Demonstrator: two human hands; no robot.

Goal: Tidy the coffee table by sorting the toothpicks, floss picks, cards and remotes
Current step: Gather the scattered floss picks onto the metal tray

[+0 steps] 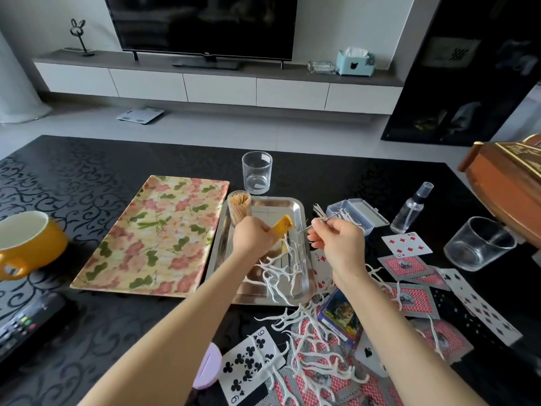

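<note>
Bare left hand (251,235), bare right hand (341,244), forearms (187,317) uncovered

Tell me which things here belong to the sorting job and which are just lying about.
Job: floss picks, toothpick jar, playing cards, card box, remotes, floss box, steel tray, floral tray, yellow piece in left hand, thin metal tool in right hand.
Lying about: yellow mug, tall glass, wide glass, spray bottle, wooden box, purple disc.

light: soft, even daylight | shadows: faint | glare: steel tray (272,213) | edges: wide-angle bending, slight blur
</note>
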